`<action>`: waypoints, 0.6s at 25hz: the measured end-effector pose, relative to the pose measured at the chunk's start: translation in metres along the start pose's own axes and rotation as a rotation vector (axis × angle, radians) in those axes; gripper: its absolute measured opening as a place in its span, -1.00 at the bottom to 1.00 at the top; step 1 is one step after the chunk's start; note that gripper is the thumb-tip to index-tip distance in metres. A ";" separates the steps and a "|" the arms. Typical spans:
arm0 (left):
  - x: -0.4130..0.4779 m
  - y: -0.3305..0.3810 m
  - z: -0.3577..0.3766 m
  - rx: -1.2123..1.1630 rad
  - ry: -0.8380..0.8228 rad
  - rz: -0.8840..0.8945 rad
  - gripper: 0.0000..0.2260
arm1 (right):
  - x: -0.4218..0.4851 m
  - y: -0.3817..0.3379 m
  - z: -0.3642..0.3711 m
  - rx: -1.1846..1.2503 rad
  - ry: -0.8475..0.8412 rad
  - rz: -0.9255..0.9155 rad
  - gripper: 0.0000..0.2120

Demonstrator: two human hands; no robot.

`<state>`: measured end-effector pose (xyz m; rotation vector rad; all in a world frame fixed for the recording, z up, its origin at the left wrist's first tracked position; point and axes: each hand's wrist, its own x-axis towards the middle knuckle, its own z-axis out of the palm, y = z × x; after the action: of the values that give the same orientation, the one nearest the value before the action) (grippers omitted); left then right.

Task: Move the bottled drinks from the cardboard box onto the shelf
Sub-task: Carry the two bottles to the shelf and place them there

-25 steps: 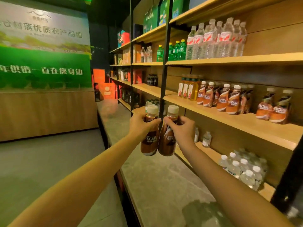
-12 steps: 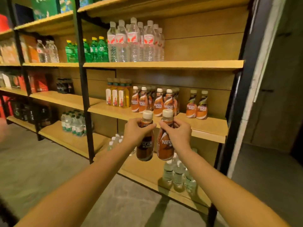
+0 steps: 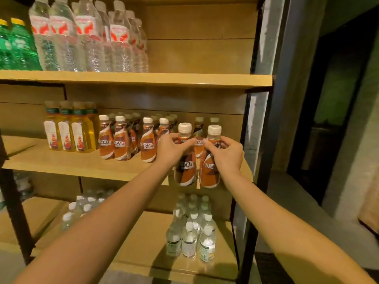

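The left hand (image 3: 172, 149) clasps one coffee bottle (image 3: 185, 171) by its shoulder; its twin (image 3: 209, 173), at three o'clock, is gripped by the right hand (image 3: 227, 154). Both hang upright, bases seemingly below the shelf (image 3: 61, 162) lip, with the free gap at twelve o'clock.

Wooden shelving (image 3: 143, 80) with plank backing fills the left and centre of the frame, carried on black metal uprights (image 3: 246, 253). Right of it stands a rough grey pillar (image 3: 295, 99), then a dark doorway (image 3: 332, 119) in a greenish wall (image 3: 361, 21). Grey floor (image 3: 297, 218) lies at lower right. The light is dim and warm.
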<state>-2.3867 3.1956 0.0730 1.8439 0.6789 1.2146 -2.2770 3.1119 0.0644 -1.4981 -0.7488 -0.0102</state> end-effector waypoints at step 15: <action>0.105 -0.051 0.039 -0.098 -0.221 -0.014 -0.80 | 0.073 0.031 0.051 -0.100 0.194 0.072 -0.68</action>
<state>-2.3099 3.2911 0.0725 1.8533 0.4997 0.9987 -2.2283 3.1927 0.0651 -1.5928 -0.5447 -0.1386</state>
